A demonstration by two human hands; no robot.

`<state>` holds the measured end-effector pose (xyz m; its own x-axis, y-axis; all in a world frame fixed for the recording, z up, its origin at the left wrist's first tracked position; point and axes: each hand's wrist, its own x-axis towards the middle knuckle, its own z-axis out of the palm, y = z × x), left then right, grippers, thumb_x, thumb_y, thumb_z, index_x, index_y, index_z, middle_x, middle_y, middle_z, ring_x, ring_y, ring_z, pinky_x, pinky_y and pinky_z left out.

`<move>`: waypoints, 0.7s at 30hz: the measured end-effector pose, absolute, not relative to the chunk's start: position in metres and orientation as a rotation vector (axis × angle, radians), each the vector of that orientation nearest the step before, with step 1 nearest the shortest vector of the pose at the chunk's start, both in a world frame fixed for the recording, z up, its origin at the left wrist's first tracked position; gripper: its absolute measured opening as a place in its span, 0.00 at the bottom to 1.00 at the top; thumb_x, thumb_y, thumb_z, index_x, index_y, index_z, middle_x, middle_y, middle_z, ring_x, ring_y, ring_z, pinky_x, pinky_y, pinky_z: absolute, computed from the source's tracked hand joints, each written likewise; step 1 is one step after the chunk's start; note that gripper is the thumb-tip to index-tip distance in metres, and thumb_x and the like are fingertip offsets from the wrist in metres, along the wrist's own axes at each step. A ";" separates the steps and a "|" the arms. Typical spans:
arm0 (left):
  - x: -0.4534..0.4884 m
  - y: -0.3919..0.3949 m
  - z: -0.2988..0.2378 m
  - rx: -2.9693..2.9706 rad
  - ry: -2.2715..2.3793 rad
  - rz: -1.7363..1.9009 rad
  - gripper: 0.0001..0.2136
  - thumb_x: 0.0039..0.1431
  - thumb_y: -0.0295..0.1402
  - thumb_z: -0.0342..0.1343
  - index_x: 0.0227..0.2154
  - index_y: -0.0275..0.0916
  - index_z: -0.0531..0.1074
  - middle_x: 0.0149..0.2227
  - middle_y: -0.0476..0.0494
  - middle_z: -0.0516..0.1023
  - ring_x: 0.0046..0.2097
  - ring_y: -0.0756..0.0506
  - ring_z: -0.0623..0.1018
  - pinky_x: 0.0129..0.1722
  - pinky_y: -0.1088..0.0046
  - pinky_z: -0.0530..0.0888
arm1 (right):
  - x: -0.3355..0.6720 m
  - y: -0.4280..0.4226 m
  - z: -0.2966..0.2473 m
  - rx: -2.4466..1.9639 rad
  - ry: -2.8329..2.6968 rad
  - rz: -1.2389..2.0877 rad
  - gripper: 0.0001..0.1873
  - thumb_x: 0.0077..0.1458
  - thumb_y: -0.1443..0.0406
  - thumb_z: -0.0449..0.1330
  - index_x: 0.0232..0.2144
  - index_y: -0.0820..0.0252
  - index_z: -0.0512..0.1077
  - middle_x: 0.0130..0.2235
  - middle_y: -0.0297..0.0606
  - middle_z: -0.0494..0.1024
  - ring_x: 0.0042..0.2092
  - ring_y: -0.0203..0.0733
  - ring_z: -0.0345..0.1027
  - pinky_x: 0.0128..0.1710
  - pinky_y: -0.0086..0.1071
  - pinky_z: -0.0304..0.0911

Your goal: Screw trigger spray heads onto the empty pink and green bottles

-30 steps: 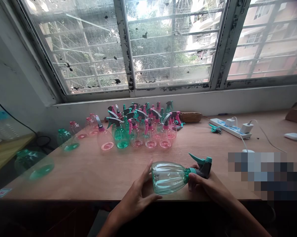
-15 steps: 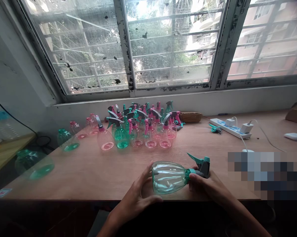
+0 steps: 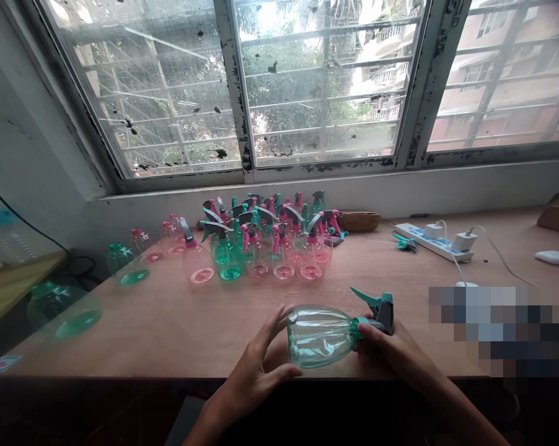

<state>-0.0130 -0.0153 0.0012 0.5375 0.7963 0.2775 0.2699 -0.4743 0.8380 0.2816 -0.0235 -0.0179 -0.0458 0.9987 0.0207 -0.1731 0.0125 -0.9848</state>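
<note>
A clear green spray bottle (image 3: 320, 334) lies on its side just above the near edge of the wooden table (image 3: 177, 322). Its teal and grey trigger head (image 3: 378, 308) points right. My left hand (image 3: 256, 368) cups the bottle's wide base with fingers curled round it. My right hand (image 3: 391, 350) is closed round the neck just under the trigger head.
A cluster of pink and green spray bottles (image 3: 265, 238) stands mid-table near the window wall. Headless bottles (image 3: 121, 263) sit to the left, one green (image 3: 59, 306) at the far left edge. A power strip (image 3: 431, 240) with plugs and cables lies at right, beside a blurred patch.
The bottle has turned slightly in my hands and its trigger head has shifted a little left. Both hands keep their hold.
</note>
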 end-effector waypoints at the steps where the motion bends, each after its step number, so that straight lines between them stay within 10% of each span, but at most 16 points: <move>1: -0.013 -0.015 0.002 2.027 0.862 0.869 0.41 0.61 0.34 0.65 0.71 0.56 0.47 0.72 0.44 0.56 0.72 0.34 0.58 0.71 0.52 0.56 | 0.281 -0.024 -0.017 -1.048 -1.118 1.313 0.25 0.48 0.44 0.70 0.32 0.57 0.70 0.21 0.34 0.80 0.24 0.44 0.73 0.28 0.35 0.67; 7: -0.012 -0.017 -0.004 2.143 0.775 0.994 0.33 0.67 0.32 0.59 0.69 0.58 0.52 0.75 0.46 0.44 0.74 0.34 0.48 0.71 0.49 0.54 | 0.284 -0.024 -0.018 -1.082 -1.120 1.307 0.26 0.48 0.43 0.70 0.32 0.58 0.71 0.23 0.36 0.81 0.24 0.43 0.74 0.27 0.34 0.67; 16: -0.008 -0.016 0.001 1.982 0.858 0.948 0.41 0.56 0.38 0.70 0.69 0.55 0.56 0.68 0.41 0.65 0.66 0.31 0.69 0.63 0.51 0.72 | 0.289 -0.023 -0.021 -1.093 -1.346 1.217 0.23 0.53 0.45 0.67 0.30 0.59 0.72 0.24 0.37 0.80 0.29 0.45 0.72 0.32 0.35 0.64; 21: -0.005 -0.020 -0.003 2.202 0.877 1.025 0.44 0.54 0.30 0.72 0.68 0.56 0.53 0.67 0.42 0.65 0.65 0.35 0.70 0.64 0.54 0.72 | 0.287 -0.027 -0.021 -1.170 -1.293 1.237 0.28 0.53 0.42 0.64 0.21 0.57 0.64 0.17 0.26 0.61 0.20 0.33 0.52 0.20 0.29 0.47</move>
